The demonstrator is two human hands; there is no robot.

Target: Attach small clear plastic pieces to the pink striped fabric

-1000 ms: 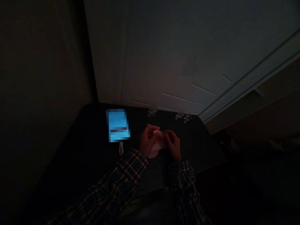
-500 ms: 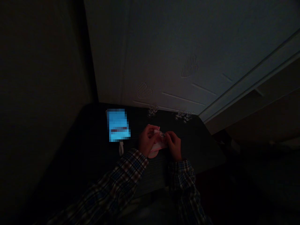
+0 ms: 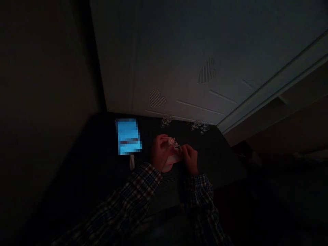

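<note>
The scene is very dark. Over a pink sheet-like thing (image 3: 175, 158) on the dark table, my left hand (image 3: 160, 155) is closed, with a small glassy, pinkish piece (image 3: 171, 140) at its fingertips. My right hand (image 3: 190, 160) pinches the end of a thin shiny piece (image 3: 177, 146) that reaches left to the glassy piece. Whether the two are joined I cannot tell. A rounded pink edge (image 3: 167, 168) shows below the sheet, near my left wrist.
A lit, blurred-out blue screen (image 3: 129, 136) lies to the left, with a pale strap or cable (image 3: 132, 162) below it. Small clear glassy objects (image 3: 167, 120) stand along the back, with more (image 3: 200, 127) further right. Behind rises a pale panel (image 3: 179, 68) with raised hearts.
The small glassy piece at my left fingertips now shows more plainly, and the thin shiny piece looks longer. My left fingers have shifted slightly up; my right hand stays almost in place.
</note>
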